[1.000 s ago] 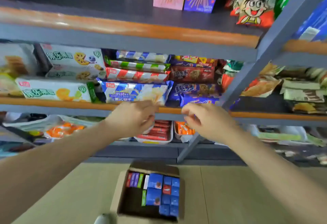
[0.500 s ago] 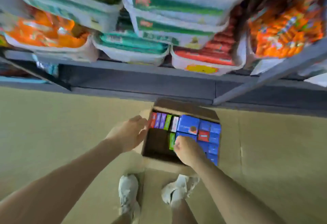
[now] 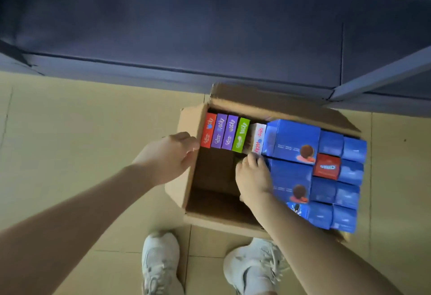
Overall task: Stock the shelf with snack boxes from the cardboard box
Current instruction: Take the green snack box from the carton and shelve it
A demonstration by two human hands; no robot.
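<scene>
2 hands (image 3: 166, 157) (image 3: 253, 177) at cardboard box (image 3: 186, 178) (right inside)

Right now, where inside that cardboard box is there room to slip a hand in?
The free patch is the near-left part of the cardboard box, bordered by its left wall, the row of Pocky boxes behind and the blue Oreo boxes to the right. The right hand already reaches there. The right half is packed tight.

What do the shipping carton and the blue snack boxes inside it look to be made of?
Carton: brown corrugated cardboard, matte, with raw, slightly ragged flap edges. Blue snack boxes: apparently thin printed paperboard with a slight sheen and crisp folded corners; any coating can't be confirmed.
</scene>
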